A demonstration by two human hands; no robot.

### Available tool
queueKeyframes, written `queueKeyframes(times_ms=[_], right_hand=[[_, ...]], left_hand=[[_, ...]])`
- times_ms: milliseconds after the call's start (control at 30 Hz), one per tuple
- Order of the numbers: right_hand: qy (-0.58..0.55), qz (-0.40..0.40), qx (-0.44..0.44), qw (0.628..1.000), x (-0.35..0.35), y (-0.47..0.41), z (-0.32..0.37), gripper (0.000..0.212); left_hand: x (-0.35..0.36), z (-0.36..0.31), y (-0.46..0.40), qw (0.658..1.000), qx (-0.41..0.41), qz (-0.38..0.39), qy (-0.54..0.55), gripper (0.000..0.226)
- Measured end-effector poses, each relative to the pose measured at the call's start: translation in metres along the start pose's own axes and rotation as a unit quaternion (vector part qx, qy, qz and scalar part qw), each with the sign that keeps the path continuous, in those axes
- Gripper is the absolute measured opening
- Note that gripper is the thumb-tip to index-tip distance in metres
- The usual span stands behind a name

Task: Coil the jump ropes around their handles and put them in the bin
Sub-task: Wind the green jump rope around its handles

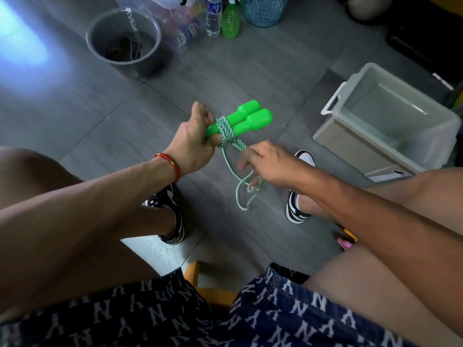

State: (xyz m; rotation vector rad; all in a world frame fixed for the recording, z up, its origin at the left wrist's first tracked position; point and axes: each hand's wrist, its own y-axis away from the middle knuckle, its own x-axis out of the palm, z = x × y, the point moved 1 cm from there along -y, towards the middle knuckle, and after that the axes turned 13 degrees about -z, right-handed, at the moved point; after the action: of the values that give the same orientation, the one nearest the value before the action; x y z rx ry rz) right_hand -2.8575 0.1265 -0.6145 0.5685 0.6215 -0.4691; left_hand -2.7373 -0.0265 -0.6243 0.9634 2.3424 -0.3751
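Patterned shorts (155, 319) cover my lap. Beyond them my left hand (194, 142) clenches two green handles (240, 121) side by side, rope (226, 132) coiled around them beside my fingers. My right hand (263, 164) pinches the loose rope just below. One empty bin (333, 136) sits right of it.

Both forearms are bare, with no sleeves in view. The left wrist wears a red cord bracelet (170, 163) with a small gold bead. Dark navy shorts (270, 314) along the bottom of the frame carry a repeating white letter monogram. Black-and-white sneakers (295, 211) cover both feet, with what looks like a white sock (306, 157) at mid-right.
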Motion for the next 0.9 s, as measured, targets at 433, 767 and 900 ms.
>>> queueKeyframes(times_ms=[433, 767, 900], right_hand=[[-0.286, -0.101, 0.141, 0.942, 0.001, -0.007, 0.020, 0.033], [-0.275, -0.258, 0.179, 0.909, -0.021, -0.007, 0.030, 0.038], [-0.252, -0.290, 0.157, 0.910, -0.020, -0.005, 0.026, 0.047]], left_hand=[[0.015, -0.004, -0.017, 0.987, 0.075, -0.066, -0.123, 0.037], [0.022, -0.024, -0.003, 0.886, 0.369, -0.066, -0.273, 0.053], [0.024, -0.025, 0.004, 0.897, 0.365, -0.072, -0.239, 0.053]])
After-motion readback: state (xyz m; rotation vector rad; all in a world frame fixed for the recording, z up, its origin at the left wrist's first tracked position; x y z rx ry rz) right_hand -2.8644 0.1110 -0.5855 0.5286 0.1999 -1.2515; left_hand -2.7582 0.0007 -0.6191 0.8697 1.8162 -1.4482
